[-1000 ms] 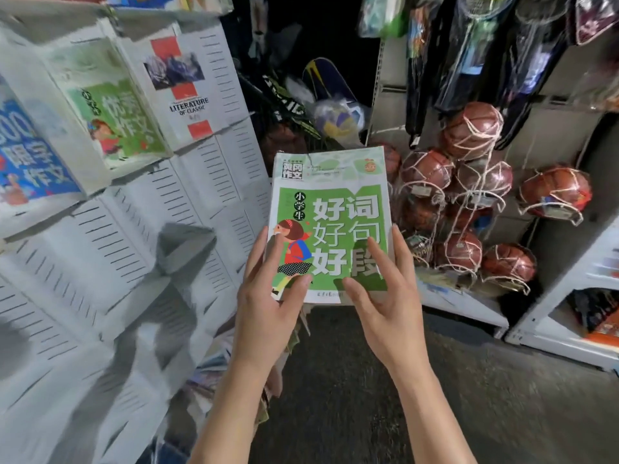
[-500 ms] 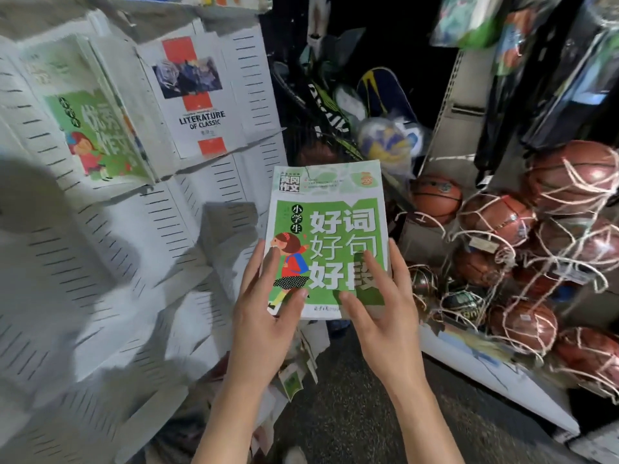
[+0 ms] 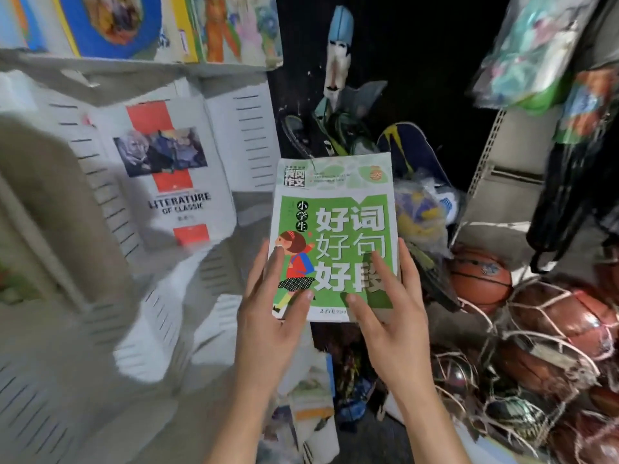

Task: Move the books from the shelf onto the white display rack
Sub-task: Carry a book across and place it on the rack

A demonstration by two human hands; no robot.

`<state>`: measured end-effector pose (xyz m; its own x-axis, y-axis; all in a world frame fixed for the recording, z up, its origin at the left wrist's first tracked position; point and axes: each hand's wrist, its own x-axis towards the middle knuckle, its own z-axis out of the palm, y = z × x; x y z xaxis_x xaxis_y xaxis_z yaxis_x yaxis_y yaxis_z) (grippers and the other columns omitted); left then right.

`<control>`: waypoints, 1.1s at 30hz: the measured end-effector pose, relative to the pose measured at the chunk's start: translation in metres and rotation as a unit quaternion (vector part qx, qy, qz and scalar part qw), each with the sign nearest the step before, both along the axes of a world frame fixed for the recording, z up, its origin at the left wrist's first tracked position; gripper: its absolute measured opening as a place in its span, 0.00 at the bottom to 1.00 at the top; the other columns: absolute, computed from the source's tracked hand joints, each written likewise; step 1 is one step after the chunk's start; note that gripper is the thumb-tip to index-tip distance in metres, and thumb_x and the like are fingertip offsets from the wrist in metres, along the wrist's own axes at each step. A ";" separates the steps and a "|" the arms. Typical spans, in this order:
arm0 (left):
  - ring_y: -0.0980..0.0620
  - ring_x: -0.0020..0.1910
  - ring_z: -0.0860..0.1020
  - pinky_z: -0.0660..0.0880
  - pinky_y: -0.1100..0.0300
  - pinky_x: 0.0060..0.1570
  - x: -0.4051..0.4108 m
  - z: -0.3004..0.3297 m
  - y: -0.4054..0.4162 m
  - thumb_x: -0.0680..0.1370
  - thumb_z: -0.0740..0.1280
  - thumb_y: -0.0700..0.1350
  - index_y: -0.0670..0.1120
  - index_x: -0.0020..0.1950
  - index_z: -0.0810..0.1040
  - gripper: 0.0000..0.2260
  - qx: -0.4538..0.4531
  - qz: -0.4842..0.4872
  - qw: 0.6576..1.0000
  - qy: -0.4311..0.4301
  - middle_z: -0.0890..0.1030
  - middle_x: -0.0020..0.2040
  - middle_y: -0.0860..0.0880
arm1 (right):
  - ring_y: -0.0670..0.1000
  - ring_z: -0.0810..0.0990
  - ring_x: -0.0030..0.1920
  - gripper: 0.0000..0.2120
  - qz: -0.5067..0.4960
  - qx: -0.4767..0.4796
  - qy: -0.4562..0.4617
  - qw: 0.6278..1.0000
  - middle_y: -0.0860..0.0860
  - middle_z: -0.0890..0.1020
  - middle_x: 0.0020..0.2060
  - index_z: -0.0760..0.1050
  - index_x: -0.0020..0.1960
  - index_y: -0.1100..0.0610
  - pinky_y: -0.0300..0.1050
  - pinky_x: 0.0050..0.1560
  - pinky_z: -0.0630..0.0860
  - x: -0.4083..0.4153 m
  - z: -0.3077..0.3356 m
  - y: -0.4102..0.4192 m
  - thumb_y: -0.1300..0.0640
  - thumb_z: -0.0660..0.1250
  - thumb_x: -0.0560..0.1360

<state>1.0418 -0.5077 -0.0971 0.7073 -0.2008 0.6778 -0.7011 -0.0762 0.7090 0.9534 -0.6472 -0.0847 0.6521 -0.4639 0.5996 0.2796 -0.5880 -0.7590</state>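
Note:
A green-covered book (image 3: 338, 229) with large white Chinese characters and a cartoon girl is held up in front of me at mid-frame. My left hand (image 3: 271, 316) grips its lower left corner, thumb across the cover. Gripping the lower right corner is my right hand (image 3: 388, 316), with its thumb on the cover as well. The white display rack (image 3: 160, 316) with slotted panels fills the left side, just left of the book. A white book titled "Literature of Classic" (image 3: 167, 182) stands in one of its upper pockets.
Colourful books (image 3: 140, 25) sit on the tier above the rack's pockets. Netted basketballs (image 3: 549, 323) pile at the right, under hanging bags (image 3: 536, 51). Rackets and a skateboard (image 3: 402, 145) stand behind the held book. More books lie low beneath my hands (image 3: 311, 426).
The view has swung left and closed in on the rack. The book has stayed in both hands and now sits nearer the rack's right pockets; the basketballs have slid to the right edge.

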 end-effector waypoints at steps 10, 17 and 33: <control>0.73 0.72 0.59 0.58 0.80 0.64 0.085 -0.008 -0.037 0.76 0.72 0.43 0.53 0.75 0.65 0.29 0.029 0.066 0.997 0.032 0.62 0.77 0.53 | 0.29 0.70 0.65 0.30 0.062 0.002 -0.031 0.998 0.48 0.55 0.78 0.66 0.73 0.52 0.30 0.44 0.79 0.108 -0.019 -0.048 0.64 0.70 0.75; 0.56 0.77 0.62 0.67 0.49 0.73 0.142 0.009 -0.063 0.76 0.72 0.44 0.58 0.77 0.66 0.31 0.052 0.143 0.988 0.021 0.64 0.78 0.55 | 0.46 0.60 0.77 0.28 0.114 -0.026 -0.085 0.989 0.42 0.56 0.78 0.65 0.74 0.48 0.30 0.60 0.73 0.188 -0.013 -0.085 0.53 0.69 0.76; 0.62 0.71 0.67 0.66 0.62 0.62 0.219 0.016 -0.113 0.78 0.70 0.45 0.63 0.76 0.54 0.34 0.120 0.307 0.940 0.087 0.55 0.81 0.53 | 0.50 0.54 0.79 0.31 0.215 -0.066 -0.136 0.965 0.50 0.53 0.80 0.61 0.77 0.56 0.56 0.75 0.62 0.330 -0.028 -0.130 0.57 0.70 0.77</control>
<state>1.2610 -0.6207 -0.0809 0.8359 0.1480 0.5286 -0.3483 -0.6013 0.7191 1.2835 -0.7774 -0.1130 0.5774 -0.0938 0.8111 0.6973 -0.4600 -0.5497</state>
